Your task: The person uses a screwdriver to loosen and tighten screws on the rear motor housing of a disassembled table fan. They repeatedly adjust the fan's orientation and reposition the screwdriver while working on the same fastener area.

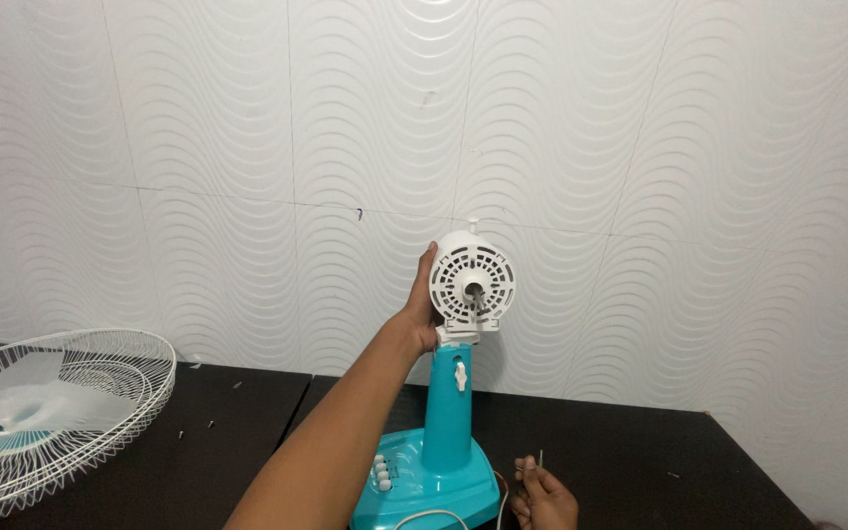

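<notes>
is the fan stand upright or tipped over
Upright: the teal fan stand stands on its base, motor head on top, steadied by the left hand.

The left hand point(424, 312) wraps behind the white motor housing point(472, 285), so its fingers are hidden and the grip itself cannot be made out. The right hand point(544, 498) is cut off by the bottom edge and pinches something too thin to identify, while the teal fan base point(431, 487) and its white cord run out of view there. The wire fan guard point(51, 417) is cropped at the left edge.
</notes>
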